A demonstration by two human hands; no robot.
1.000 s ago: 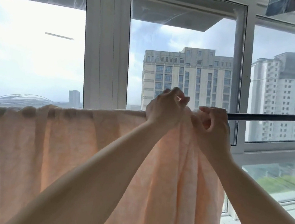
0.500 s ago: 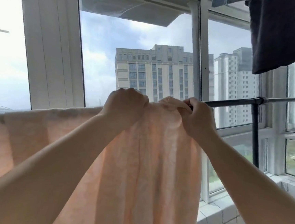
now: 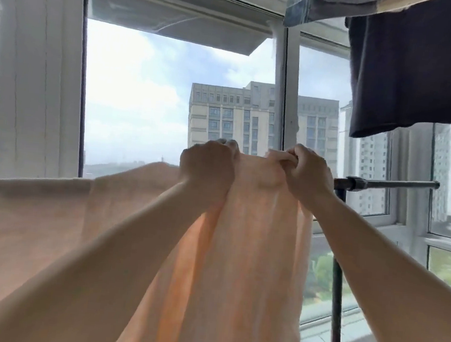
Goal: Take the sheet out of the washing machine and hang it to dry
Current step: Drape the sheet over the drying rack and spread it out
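Head view, the only one. Peach sheet [image 3: 239, 254] draped over the black drying rail [image 3: 387, 183], spread along it toward the left, hanging in soft folds with daylight glowing through. Thin, limp, probably light even if damp; no stiffness at all, likely to bunch and slide along the rail rather than hold a shape. Best taken at the top fold right where it crosses the rail, pinched and tugged sideways to flatten the gathers.

Left hand [image 3: 206, 169] up at the top edge, fingers curled over and clenched round a bunch of fabric. Right hand [image 3: 307, 174] just beside it, fingers curled tight, pinching the rightmost bit of the edge close to the bare stretch of rail. Short span of cloth between the two, rucked up.

Above right, dark garment [image 3: 418, 73] hanging clear of the sheet. Window frame [image 3: 39, 72] and apartment block [image 3: 231, 117] beyond.
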